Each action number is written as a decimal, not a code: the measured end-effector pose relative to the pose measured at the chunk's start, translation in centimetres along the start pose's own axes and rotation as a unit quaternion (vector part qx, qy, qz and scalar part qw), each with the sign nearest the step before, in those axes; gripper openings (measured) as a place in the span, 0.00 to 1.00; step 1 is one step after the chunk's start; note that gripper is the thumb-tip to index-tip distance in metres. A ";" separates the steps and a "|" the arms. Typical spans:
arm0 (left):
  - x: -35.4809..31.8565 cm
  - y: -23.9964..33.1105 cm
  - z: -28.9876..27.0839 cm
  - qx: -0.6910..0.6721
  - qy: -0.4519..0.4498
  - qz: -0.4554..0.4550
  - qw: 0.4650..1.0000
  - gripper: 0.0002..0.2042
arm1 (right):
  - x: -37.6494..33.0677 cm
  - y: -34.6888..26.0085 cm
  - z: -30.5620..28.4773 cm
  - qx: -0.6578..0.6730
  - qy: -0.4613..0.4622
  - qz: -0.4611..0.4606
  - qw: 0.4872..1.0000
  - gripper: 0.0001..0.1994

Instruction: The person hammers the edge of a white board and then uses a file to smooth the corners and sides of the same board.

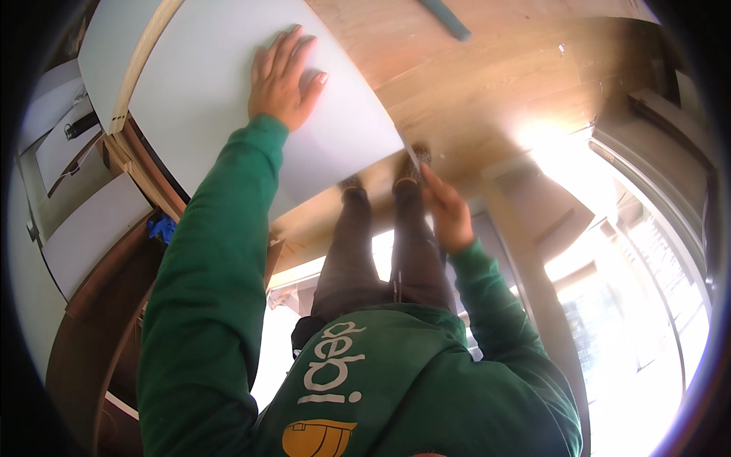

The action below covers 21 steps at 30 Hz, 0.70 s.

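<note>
My left hand (283, 82) lies flat on a white panel (205, 84), fingers spread and thumb out to the side. It holds nothing. My right hand (451, 215) is closed on a thin flat tool (414, 158), with the index finger stretched along it. The tool reaches the panel's near right corner; whether it touches the edge I cannot tell. Its kind is unclear, since it is narrow, slightly blurred and partly covered by my fingers.
A curved pale wood strip (141, 57) runs along the panel's left side. Cabinet parts, with a dark bottle-like object (82, 126) and a blue item (161, 227), are further left. A grey-blue bar (446, 19) lies on the wooden floor (487, 84). Bright windows (632, 305) stand at right.
</note>
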<state>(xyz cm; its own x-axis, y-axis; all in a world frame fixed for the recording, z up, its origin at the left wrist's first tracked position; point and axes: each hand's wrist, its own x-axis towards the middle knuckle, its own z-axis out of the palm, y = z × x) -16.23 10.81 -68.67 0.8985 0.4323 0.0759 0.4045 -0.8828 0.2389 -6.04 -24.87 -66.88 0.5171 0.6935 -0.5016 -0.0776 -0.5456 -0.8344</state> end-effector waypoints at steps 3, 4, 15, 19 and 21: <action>-0.1 0.0 0.1 0.000 0.005 0.000 1.000 0.27 | -0.6 0.3 0.1 0.018 0.003 0.006 1.000 0.22; -0.1 0.0 0.2 -0.002 0.008 0.001 1.000 0.27 | -0.7 0.4 0.1 0.041 -0.001 0.021 0.999 0.22; 0.0 -0.1 0.2 0.000 0.010 0.007 1.000 0.27 | 2.1 -0.7 1.4 0.084 0.011 0.013 0.996 0.21; -0.2 -0.2 0.2 -0.001 0.009 0.008 1.000 0.28 | 0.2 0.2 1.0 0.093 0.025 0.028 0.995 0.21; 0.1 0.0 0.3 -0.002 0.010 0.013 1.000 0.28 | 0.5 0.2 1.9 0.073 0.041 -0.004 0.996 0.21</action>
<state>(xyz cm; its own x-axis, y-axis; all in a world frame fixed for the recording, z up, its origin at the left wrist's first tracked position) -16.11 10.83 -69.01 0.9048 0.4137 0.1015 0.3812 -0.8927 0.2404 -7.41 -23.78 -67.76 0.5864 0.6532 -0.4790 -0.1923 -0.4622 -0.8657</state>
